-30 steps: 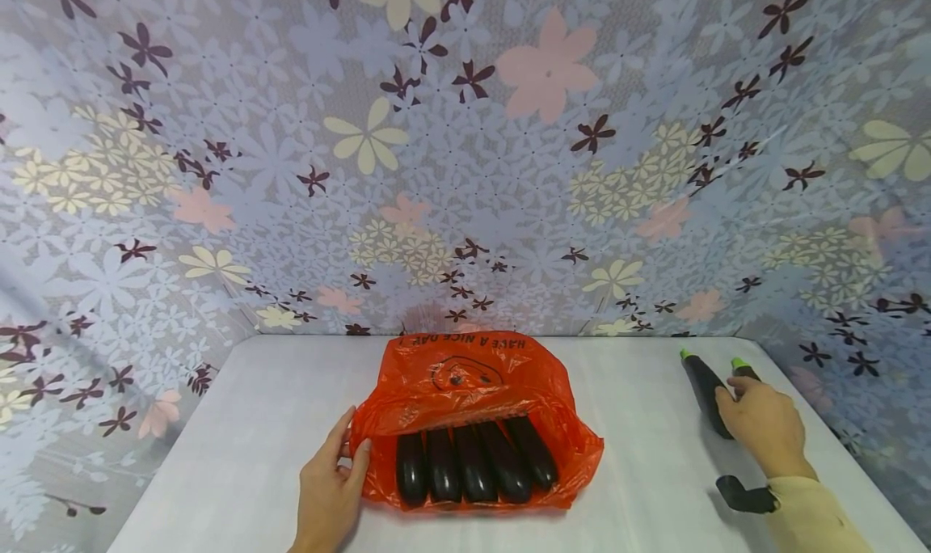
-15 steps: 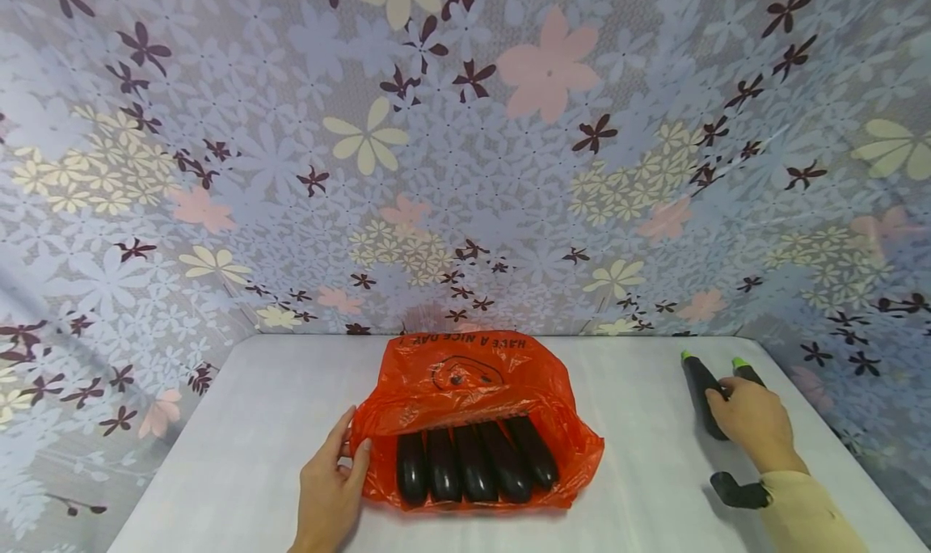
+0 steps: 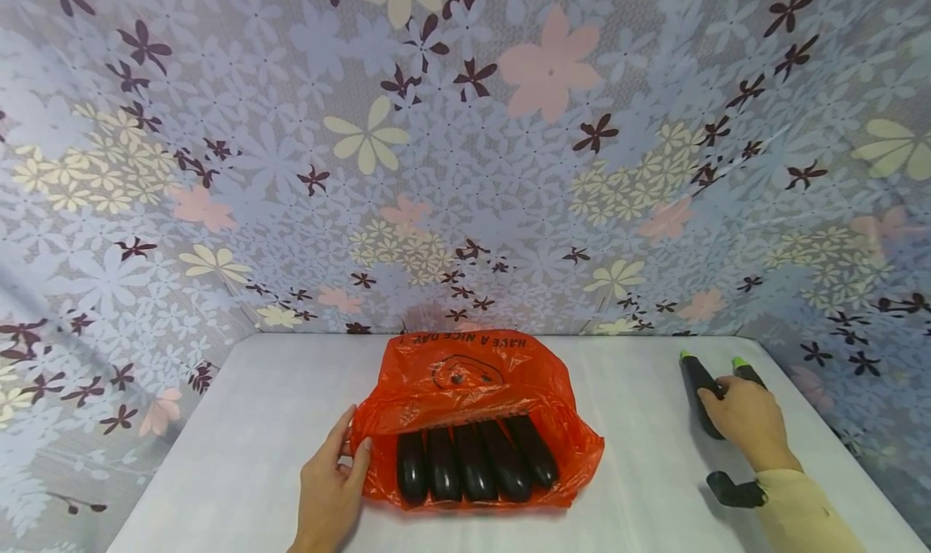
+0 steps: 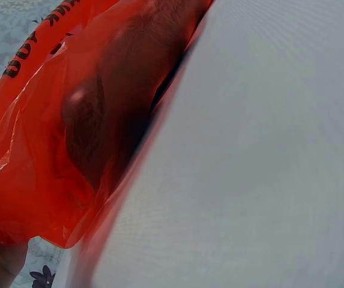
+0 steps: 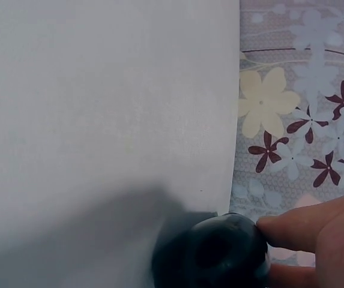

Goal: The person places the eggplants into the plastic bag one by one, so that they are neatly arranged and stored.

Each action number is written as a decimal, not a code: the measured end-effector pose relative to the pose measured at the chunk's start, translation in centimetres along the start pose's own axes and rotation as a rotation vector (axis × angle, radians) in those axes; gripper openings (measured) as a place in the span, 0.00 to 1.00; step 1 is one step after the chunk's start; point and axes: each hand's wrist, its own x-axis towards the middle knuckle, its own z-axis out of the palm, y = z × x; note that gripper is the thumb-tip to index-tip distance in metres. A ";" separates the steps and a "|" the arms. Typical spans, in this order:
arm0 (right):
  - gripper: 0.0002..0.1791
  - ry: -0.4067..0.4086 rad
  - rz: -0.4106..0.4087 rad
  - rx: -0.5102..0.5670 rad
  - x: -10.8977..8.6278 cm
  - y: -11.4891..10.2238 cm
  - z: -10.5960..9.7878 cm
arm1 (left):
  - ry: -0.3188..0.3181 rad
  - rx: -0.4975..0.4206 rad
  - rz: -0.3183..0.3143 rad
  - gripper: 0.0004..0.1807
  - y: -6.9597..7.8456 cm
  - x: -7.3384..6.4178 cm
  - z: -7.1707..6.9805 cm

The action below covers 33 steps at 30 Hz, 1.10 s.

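Note:
A red plastic bag [image 3: 473,359] with black printing lies at the middle of the table, its mouth toward me. Several dark eggplants [image 3: 476,468] sit side by side inside. My left hand [image 3: 329,484] holds the bag's left edge, the thumb in front and the other fingers behind it. At the far right, two eggplants with green tips lie on the table. My right hand [image 3: 749,420] grips the left one, a dark eggplant [image 3: 700,387], with its thumb across it. The other eggplant [image 3: 749,371] is mostly hidden behind the hand. The right wrist view shows a glossy rounded eggplant end [image 5: 226,249] against the fingertips.
A white table [image 3: 640,488] bears everything, its right edge close past the right hand. Flower-patterned cloth [image 3: 465,173] rises behind and at both sides. A black wrist-camera mount [image 3: 735,490] juts from the right sleeve.
My right hand has shifted left, its thumb now farther over the left eggplant, whose lower end has moved slightly left. The left hand and bag have stayed put.

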 end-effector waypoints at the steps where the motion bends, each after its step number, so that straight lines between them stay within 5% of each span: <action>1: 0.29 -0.004 -0.001 -0.003 0.0 0.0 0.0 | 0.000 0.000 0.005 0.29 0.0 0.0 0.0; 19: 0.30 0.026 -0.011 -0.001 -0.4 -0.6 0.5 | -0.005 0.012 0.032 0.28 0.3 0.1 -0.3; 33: 0.30 0.060 0.056 0.082 -0.5 -0.9 0.8 | 0.005 0.010 0.038 0.29 0.0 0.0 -0.2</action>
